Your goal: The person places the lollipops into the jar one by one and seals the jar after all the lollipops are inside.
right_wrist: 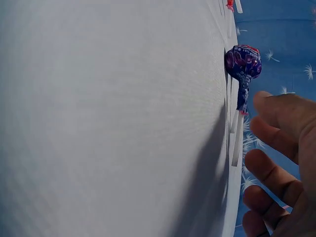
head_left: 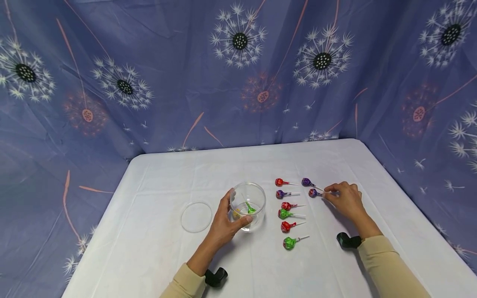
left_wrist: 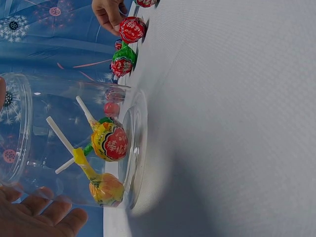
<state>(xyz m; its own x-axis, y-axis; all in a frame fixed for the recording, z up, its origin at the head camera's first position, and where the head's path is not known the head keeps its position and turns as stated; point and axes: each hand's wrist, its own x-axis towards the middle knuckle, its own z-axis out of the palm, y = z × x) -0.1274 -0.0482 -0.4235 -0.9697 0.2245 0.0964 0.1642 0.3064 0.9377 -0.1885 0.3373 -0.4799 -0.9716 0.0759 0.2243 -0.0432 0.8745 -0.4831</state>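
Note:
My left hand [head_left: 228, 221] grips a clear plastic jar [head_left: 257, 198] around its side, thumb at the front. Inside the jar are two yellow-wrapped lollipops [left_wrist: 109, 140] and a green one [head_left: 251, 208], sticks pointing up toward the mouth. Over at the right, my right hand [head_left: 346, 200] hovers by a purple lollipop [head_left: 313, 193] that lies on the table. Its thumb and fingertips are right beside the stick, which shows uncovered in the right wrist view. Another purple lollipop [head_left: 307, 182] lies just behind that one.
Between the jar and my right hand runs a column of lollipops, including a red one [head_left: 287, 226], a purple one [head_left: 280, 194] and a green one [head_left: 289, 243]. A clear round lid [head_left: 196, 231] lies left of the jar on the white-covered table [head_left: 156, 186]. A patterned blue curtain [head_left: 179, 82] hangs behind.

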